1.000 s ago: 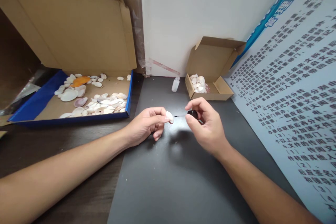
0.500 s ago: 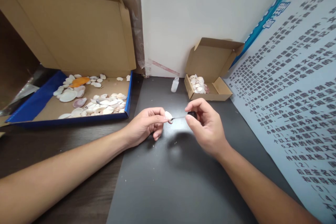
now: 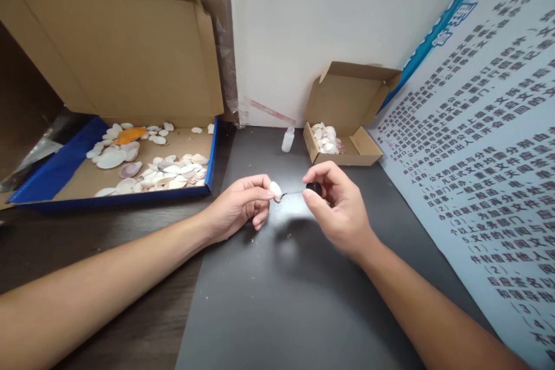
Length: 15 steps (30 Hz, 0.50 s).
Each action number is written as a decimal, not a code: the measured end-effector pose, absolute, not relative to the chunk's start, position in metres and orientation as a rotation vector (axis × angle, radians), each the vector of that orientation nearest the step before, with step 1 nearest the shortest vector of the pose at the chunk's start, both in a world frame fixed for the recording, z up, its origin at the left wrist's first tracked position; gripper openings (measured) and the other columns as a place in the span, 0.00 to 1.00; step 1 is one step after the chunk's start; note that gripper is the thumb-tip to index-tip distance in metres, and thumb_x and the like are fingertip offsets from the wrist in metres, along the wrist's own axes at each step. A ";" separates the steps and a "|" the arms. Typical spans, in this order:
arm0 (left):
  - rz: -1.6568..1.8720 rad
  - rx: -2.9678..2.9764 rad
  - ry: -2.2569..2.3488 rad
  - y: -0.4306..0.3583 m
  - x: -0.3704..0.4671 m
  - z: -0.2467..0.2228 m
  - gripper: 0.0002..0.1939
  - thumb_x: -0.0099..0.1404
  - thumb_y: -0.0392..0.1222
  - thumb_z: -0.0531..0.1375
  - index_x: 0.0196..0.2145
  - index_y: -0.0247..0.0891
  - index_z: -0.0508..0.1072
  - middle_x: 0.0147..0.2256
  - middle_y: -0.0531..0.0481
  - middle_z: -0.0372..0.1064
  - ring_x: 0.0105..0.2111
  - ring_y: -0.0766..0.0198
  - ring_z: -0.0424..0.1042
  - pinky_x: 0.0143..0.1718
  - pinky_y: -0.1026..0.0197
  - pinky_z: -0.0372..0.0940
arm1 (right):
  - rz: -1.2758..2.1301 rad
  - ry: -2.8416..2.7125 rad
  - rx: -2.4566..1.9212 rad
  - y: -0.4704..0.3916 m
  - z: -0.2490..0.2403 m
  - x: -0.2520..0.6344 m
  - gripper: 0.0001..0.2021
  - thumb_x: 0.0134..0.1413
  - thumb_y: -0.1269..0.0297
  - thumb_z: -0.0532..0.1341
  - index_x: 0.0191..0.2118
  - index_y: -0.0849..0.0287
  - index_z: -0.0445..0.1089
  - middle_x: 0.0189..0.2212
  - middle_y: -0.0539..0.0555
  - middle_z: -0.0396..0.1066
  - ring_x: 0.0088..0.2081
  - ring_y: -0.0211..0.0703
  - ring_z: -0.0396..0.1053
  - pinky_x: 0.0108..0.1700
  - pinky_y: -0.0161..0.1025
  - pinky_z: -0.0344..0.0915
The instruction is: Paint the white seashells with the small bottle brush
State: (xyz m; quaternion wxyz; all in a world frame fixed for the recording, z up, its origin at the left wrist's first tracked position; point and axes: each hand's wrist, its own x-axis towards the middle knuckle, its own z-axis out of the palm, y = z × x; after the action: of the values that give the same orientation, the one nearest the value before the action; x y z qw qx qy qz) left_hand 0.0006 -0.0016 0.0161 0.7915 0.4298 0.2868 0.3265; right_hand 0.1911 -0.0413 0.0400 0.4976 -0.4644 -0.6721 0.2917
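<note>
Between the thumb and fingers of my left hand (image 3: 247, 202) is a small white shell (image 3: 276, 189), held above the dark mat. My right hand (image 3: 338, 202) pinches a black cap (image 3: 314, 188) with a thin applicator (image 3: 292, 192) pointing left from it. The applicator's dark tip is at the lower right edge of the shell; whether it touches is too small to tell. Behind the hands a small uncapped bottle (image 3: 288, 140) stands upright on the mat.
A blue-edged cardboard box (image 3: 78, 176) with several shells (image 3: 173, 173) lies open at the left. At the back right, a smaller open box (image 3: 347, 159) holds more shells (image 3: 325, 137). A printed sheet (image 3: 489, 185) leans along the right side.
The black cap and applicator in my right hand have shifted slightly left. The shell in my left hand has tilted a little. The whole view has moved slightly.
</note>
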 end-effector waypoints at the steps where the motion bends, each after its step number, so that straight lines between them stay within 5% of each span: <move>1: 0.703 0.926 0.619 -0.002 0.001 0.016 0.07 0.58 0.39 0.64 0.28 0.36 0.67 0.17 0.59 0.61 0.14 0.73 0.60 0.17 0.70 0.60 | 0.702 -1.626 -1.139 -0.041 0.040 0.191 0.05 0.52 0.70 0.59 0.35 0.55 0.64 0.22 0.43 0.50 0.22 0.34 0.49 0.23 0.33 0.51; 15: 0.695 1.026 0.608 -0.002 0.001 0.013 0.07 0.60 0.39 0.62 0.31 0.38 0.65 0.20 0.59 0.57 0.19 0.73 0.55 0.20 0.70 0.56 | 0.676 -1.656 -1.125 -0.042 0.039 0.189 0.04 0.53 0.70 0.60 0.35 0.56 0.65 0.23 0.43 0.52 0.22 0.33 0.50 0.22 0.33 0.51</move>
State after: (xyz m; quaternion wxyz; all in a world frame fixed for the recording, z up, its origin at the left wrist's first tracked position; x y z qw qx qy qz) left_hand 0.0014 -0.0021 0.0127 0.7710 0.4733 0.2804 0.3208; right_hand 0.1894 -0.0420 0.0393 0.4921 -0.4634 -0.6824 0.2784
